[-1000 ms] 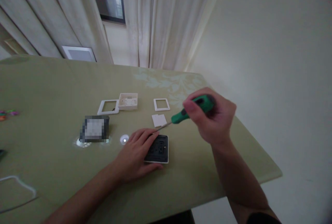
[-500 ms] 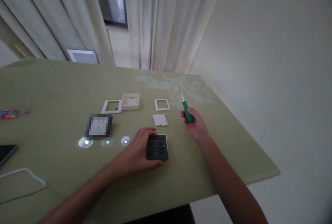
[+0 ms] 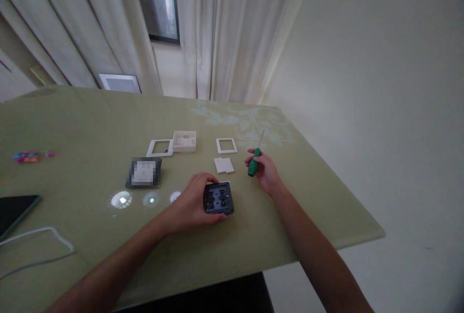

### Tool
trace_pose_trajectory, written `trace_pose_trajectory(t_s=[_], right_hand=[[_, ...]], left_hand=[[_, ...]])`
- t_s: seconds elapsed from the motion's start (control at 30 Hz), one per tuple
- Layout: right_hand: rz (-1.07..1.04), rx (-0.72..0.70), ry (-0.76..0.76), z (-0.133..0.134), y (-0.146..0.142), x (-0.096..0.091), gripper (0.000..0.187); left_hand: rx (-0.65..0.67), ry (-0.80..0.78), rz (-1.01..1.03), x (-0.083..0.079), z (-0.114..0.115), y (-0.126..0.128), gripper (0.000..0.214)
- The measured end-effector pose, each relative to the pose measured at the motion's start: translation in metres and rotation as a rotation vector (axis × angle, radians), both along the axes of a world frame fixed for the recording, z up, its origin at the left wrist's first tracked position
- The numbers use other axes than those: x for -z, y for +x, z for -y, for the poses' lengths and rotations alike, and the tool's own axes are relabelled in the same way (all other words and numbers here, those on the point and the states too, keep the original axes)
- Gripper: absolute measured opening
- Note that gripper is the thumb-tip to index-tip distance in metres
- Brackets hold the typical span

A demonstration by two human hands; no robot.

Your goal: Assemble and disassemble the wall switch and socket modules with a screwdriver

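Observation:
My left hand grips a black wall switch module by its left side, thumb along the near edge and fingers at the far edge. A white rim shows under the module's right side. In my right hand is a screwdriver with a green handle, its metal shaft pointing up and away from the module. Two white switch covers lie just beyond the module, partly overlapping. Past them rests a square white frame.
Farther left stand a white mounting box, another white frame and a dark-edged square piece, partly blurred out. Colourful small pieces, a dark flat device and a white cable lie at far left on the green-covered table.
The screwdriver has turned in my right hand, its tip swinging from upper left to upper right. My left hand still holds the switch module. The view has shifted slightly.

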State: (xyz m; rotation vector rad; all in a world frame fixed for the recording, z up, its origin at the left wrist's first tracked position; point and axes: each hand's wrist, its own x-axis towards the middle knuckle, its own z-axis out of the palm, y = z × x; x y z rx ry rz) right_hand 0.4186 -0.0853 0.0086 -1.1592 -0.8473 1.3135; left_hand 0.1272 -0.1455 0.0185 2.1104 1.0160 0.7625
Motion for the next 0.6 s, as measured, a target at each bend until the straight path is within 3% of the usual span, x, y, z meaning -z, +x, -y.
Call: trace_pose_trajectory(t_s=[0.13,0.27,0.5,0.6], right_hand=[[0.017,-0.003,0.010,0.000,-0.003,0.001,0.031],[0.038,-0.013,0.024,0.001,-0.006,0.002,0.032],[0.090,-0.093,0.072,0.007,-0.016,-0.002,0.031],[0.126,-0.114,0.110,0.011,-0.021,-0.005,0.034]], left_hand=[[-0.036,-0.028,0.007,0.000,-0.001,-0.002,0.070],[-0.023,0.087,-0.064,0.002,-0.003,-0.002,0.068],[0.028,0.196,-0.171,-0.009,-0.007,-0.006,0.030],[0.060,0.206,-0.191,-0.012,-0.007,-0.007,0.038]])
